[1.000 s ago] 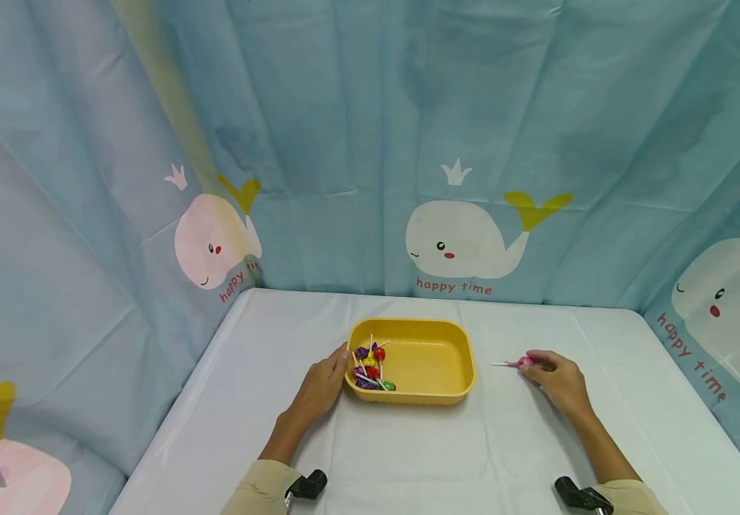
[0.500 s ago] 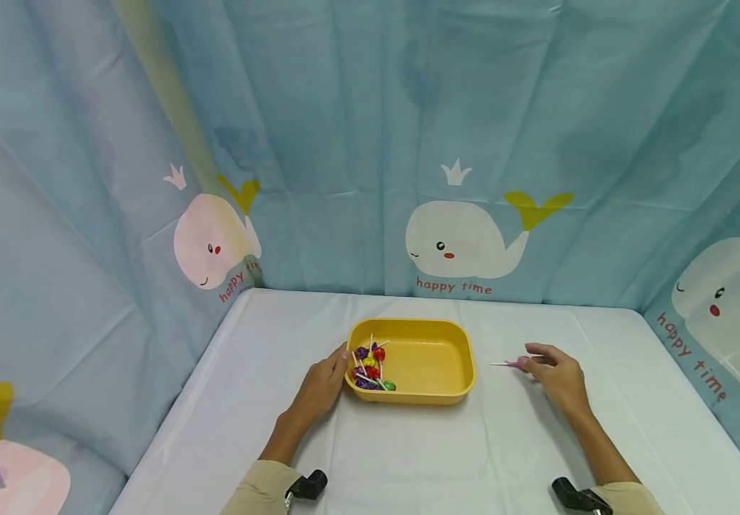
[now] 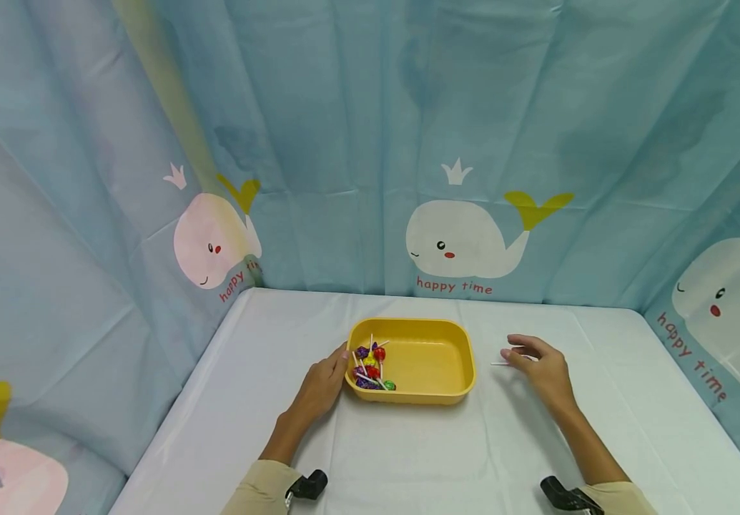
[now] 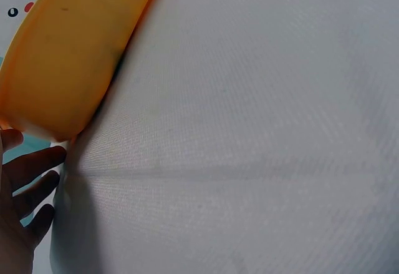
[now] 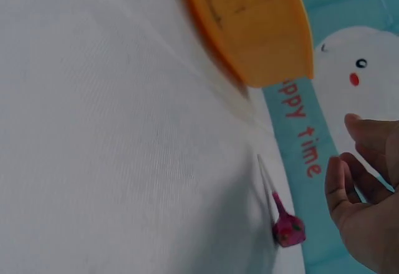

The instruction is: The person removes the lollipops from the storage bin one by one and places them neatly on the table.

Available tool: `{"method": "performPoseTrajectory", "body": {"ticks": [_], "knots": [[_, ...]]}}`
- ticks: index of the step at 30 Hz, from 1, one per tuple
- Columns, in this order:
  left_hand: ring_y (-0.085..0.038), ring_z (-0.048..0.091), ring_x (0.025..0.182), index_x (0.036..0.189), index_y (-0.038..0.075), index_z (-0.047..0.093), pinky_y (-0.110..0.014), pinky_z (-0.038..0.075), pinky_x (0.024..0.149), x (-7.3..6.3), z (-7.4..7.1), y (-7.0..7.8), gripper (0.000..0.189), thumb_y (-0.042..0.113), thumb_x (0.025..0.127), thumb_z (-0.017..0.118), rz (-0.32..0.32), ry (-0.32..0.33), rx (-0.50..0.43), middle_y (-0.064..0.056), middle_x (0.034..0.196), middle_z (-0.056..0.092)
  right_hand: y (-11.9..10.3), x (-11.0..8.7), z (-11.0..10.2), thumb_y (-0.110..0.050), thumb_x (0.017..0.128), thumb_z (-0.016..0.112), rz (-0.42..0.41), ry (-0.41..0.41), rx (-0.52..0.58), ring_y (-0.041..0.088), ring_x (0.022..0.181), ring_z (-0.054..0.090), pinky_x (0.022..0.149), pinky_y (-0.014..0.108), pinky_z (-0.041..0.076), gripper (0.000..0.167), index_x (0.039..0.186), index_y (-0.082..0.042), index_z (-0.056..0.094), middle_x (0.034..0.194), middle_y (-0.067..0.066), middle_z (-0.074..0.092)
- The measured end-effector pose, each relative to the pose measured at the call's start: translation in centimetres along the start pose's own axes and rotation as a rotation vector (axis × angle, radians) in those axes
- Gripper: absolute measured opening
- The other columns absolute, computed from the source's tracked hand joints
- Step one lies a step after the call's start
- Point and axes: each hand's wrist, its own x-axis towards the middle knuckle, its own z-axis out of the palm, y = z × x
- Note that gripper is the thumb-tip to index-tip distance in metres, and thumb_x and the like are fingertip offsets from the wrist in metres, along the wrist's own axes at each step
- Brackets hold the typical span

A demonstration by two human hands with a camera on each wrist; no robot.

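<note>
In the head view my left hand [image 3: 319,386] touches the left end of a yellow tray [image 3: 421,395]; in the left wrist view its fingers [image 4: 38,165] are relaxed and spread beside the tray's end. Wrapped lollipops [image 3: 370,368], several in purple, red, yellow and green, lie in the tray's left part. My right hand [image 3: 542,370] hovers right of the tray, thumb and fingers apart with nothing between them. Below it a pink lollipop [image 5: 288,230] lies on the white cloth. From the head camera only its white stick [image 3: 500,363] shows, the hand covering the candy.
A white cloth covers the table [image 3: 408,458]. Behind and at the sides hangs a blue curtain [image 3: 344,143] printed with whales. Black wrist mounts [image 3: 308,485] sit near both sleeves.
My right hand has let go of the pink lollipop and shifted left and up over it. The lollipop stays in the same place. The left hand and tray have not moved.
</note>
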Motion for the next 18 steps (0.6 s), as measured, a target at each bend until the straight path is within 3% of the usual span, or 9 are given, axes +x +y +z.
{"method": "performPoseTrajectory", "body": {"ticks": [3,10,18], "knots": [[-0.036,0.047,0.150,0.164,0.014,0.041,-0.053,0.036,0.126,0.0,0.0,-0.1,0.063,0.052,0.115,0.032,0.003,0.001,0.002,-0.011,0.161,0.051,-0.7,-0.1,0.6,-0.042,0.099,0.076,0.003,-0.016,0.020,-0.003,0.103,0.063,0.085,0.002,0.050,0.052,0.138,-0.008,0.069,0.137,0.014,0.070],[-0.035,0.048,0.149,0.164,0.016,0.041,-0.053,0.036,0.126,0.0,0.0,-0.1,0.062,0.053,0.115,0.032,0.003,0.003,0.004,-0.010,0.160,0.052,-2.3,-0.4,2.0,-0.042,0.099,0.076,-0.009,-0.054,0.056,0.023,0.116,0.069,0.086,0.006,0.053,0.050,0.136,-0.010,0.070,0.137,0.014,0.070],[-0.036,0.048,0.149,0.164,0.016,0.041,-0.054,0.037,0.125,0.0,0.0,-0.1,0.063,0.053,0.115,0.031,0.009,0.007,0.011,-0.011,0.160,0.052,-3.8,-0.4,3.9,-0.032,0.099,0.078,-0.058,-0.101,0.112,0.010,0.111,0.068,0.089,0.010,0.056,0.041,0.133,-0.009,0.072,0.133,0.009,0.072]]}}
